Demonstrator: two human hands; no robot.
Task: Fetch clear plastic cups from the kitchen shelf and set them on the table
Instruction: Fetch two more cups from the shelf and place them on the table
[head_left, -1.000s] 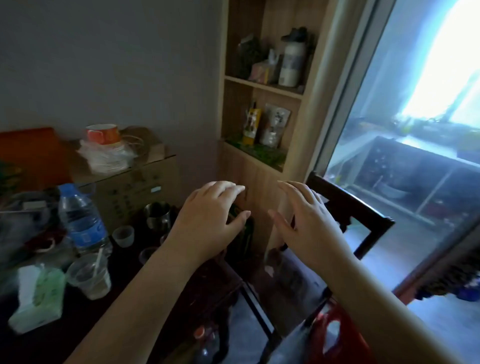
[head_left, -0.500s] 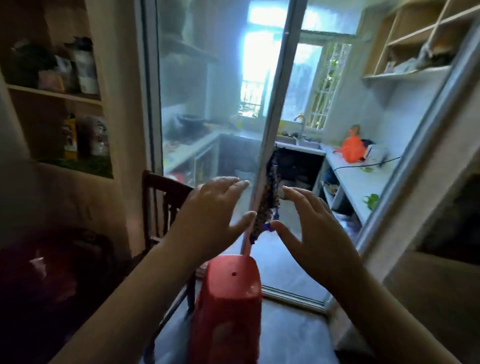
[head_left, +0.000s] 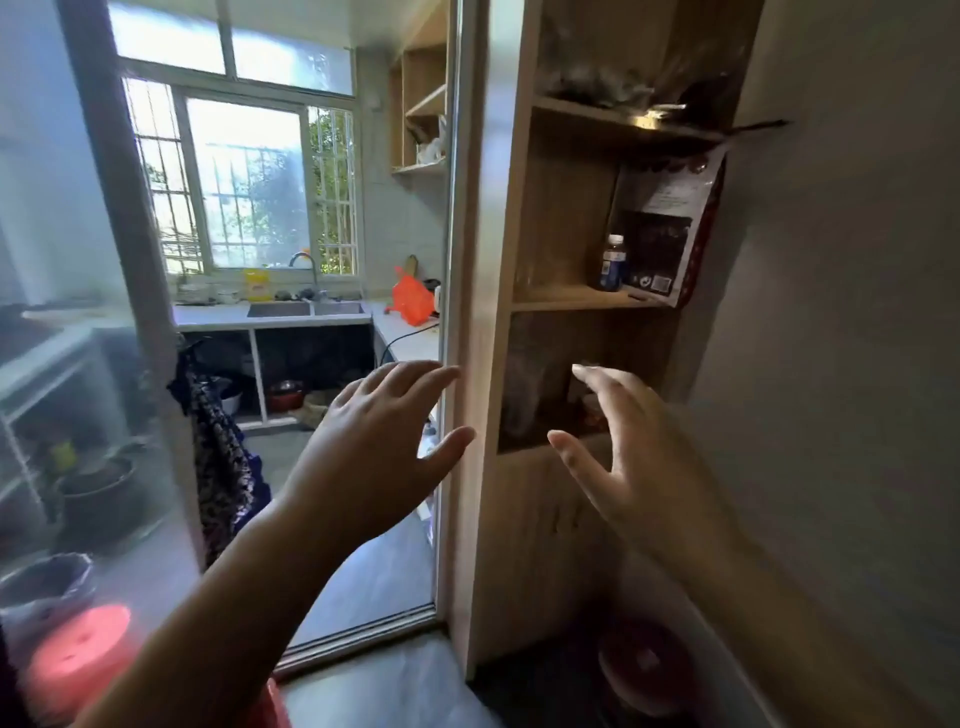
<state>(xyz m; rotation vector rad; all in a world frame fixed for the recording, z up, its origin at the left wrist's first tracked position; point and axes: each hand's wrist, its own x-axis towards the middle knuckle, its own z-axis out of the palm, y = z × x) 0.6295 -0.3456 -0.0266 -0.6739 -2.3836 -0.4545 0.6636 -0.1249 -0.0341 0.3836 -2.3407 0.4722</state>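
Both our hands were up and empty, fingers spread: the left hand (head_left: 374, 457) in front of the glass door's frame (head_left: 457, 322), the right hand (head_left: 639, 457) before the wooden shelf unit (head_left: 519, 218). We held nothing in either. No clear cup could be picked out for certain; the lower compartment (head_left: 540, 384) just behind our right fingers was dim and blurred, with some pale, hazy shapes we could not identify. On the shelf above stood a small bottle (head_left: 612, 262) with a white cap, just beside a dark printed bag (head_left: 670, 223) leaning against the unit's right side. Through the doorway lay the kitchen: a sink (head_left: 306, 309) set in a pale bench (head_left: 405, 332) under a barred window (head_left: 244, 182), an orange bag (head_left: 413, 300) on the bench's right arm, and open wall shelves (head_left: 423, 104) higher up. A patterned cloth (head_left: 218, 457) hung by the door's left frame, and a red stool (head_left: 78, 654) showed at lower left.
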